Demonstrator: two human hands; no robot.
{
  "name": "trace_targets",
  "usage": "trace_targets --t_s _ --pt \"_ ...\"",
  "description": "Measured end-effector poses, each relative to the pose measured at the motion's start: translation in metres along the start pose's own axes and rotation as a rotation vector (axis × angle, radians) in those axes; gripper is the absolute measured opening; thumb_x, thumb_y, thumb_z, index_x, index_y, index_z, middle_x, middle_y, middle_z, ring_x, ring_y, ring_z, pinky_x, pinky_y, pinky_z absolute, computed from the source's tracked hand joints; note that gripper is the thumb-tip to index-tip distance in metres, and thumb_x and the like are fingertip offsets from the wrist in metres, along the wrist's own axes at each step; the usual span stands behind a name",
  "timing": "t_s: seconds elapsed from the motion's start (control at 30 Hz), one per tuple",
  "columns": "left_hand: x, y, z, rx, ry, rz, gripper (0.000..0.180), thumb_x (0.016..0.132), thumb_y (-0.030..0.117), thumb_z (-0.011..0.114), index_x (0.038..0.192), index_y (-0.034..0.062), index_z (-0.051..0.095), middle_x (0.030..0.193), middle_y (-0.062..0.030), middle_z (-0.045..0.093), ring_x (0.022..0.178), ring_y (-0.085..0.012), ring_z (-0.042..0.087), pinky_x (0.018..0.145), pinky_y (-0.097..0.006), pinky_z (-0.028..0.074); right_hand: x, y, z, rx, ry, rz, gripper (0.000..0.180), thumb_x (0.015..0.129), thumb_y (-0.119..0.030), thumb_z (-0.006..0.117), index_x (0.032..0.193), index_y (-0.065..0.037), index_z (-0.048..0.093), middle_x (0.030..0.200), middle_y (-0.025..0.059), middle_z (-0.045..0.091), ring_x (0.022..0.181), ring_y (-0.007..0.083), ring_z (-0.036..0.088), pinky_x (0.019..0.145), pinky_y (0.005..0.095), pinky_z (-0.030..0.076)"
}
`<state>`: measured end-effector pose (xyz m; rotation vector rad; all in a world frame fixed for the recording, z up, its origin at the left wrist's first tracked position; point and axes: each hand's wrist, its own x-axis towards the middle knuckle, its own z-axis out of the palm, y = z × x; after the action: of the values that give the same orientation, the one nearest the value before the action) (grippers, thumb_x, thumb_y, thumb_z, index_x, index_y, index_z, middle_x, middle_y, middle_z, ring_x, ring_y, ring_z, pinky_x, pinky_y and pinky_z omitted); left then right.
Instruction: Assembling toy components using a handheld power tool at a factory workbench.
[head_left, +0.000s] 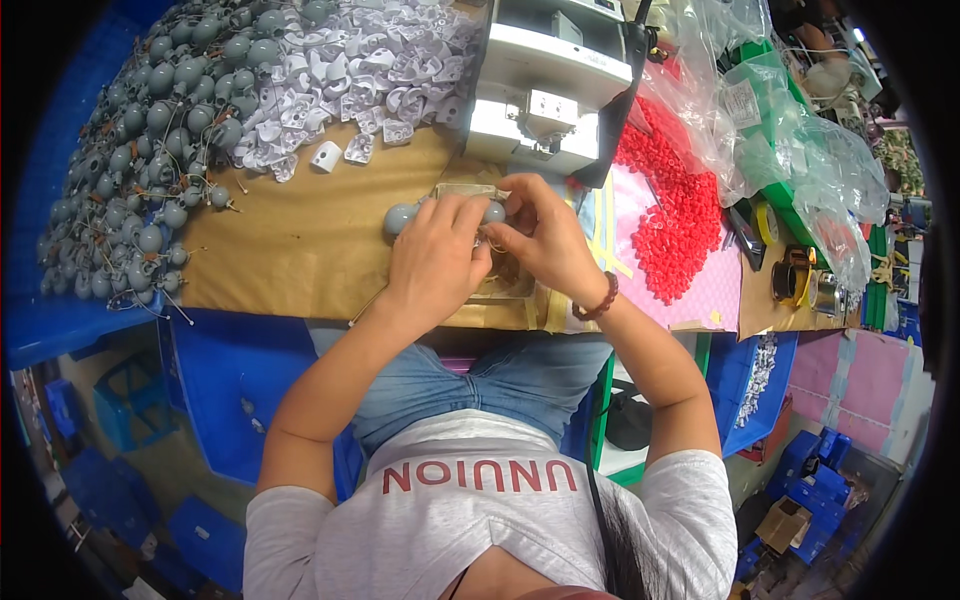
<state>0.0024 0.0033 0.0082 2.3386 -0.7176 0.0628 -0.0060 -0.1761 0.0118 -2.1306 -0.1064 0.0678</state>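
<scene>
My left hand [437,255] lies closed over a grey rounded part [400,218] at the table's near edge; one ball-shaped end shows left of my fingers. Another grey rounded end [493,212] shows between my two hands; whether it belongs to the same piece I cannot tell. My right hand [548,240] has its thumb and fingers curled in a pinch beside that end, near a thin wire. What exactly the right fingertips hold is too small to make out. Below both hands is a shallow pale tray [505,312], mostly covered by them.
Many grey rounded parts with wires [150,150] heap at the left, beside a pile of white plastic pieces [350,75]. A white machine [545,90] stands ahead. Small red parts [675,220], a yellow tape roll [767,223] and clear plastic bags [820,160] lie rightward.
</scene>
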Motion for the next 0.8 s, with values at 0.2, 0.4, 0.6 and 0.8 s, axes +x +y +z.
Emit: trace_targets --t_s 0.2,0.4,0.6,0.8 --pt "0.0 0.002 0.001 0.001 0.026 -0.003 0.043 0.077 0.011 0.071 0.118 0.0058 0.057 0.107 -0.0122 0.06 0.099 -0.0336 0.056 0.085 -0.043 0.049 0.03 0.004 -0.017 -0.015 -0.29 0.119 0.055 0.073 -0.019 0.081 0.119 -0.004 0.055 0.086 0.0125 0.062 0.077 0.0279 0.062 0.07 0.0378 0.05" --pt "0.004 -0.001 0.005 0.021 0.063 0.026 0.034 0.075 0.012 0.073 0.107 0.0082 0.062 0.098 -0.0098 0.059 0.093 -0.0313 0.058 0.08 -0.043 0.05 0.012 0.002 -0.012 -0.101 -0.083 -0.016 0.051 0.078 -0.014 0.078 0.123 -0.004 0.056 0.099 0.0147 0.064 0.082 0.0272 0.062 0.073 0.038 0.052" --pt "0.004 -0.005 0.006 0.028 0.066 0.049 0.03 0.077 0.012 0.072 0.105 0.0073 0.064 0.095 -0.0097 0.058 0.092 -0.0303 0.059 0.079 -0.042 0.049 0.034 0.035 -0.051 -0.236 0.816 -0.49 0.043 0.088 -0.004 0.066 0.128 0.002 0.051 0.117 0.0171 0.058 0.106 0.0334 0.053 0.1 0.0408 0.039" --pt "0.004 -0.003 0.005 0.016 0.074 0.056 0.031 0.077 0.011 0.072 0.107 0.0072 0.064 0.094 -0.0096 0.058 0.092 -0.0298 0.058 0.079 -0.042 0.049 0.085 0.073 -0.091 0.263 0.471 0.07 0.045 0.093 -0.016 0.068 0.129 0.004 0.049 0.105 0.0119 0.064 0.087 0.0162 0.062 0.079 0.0317 0.051"
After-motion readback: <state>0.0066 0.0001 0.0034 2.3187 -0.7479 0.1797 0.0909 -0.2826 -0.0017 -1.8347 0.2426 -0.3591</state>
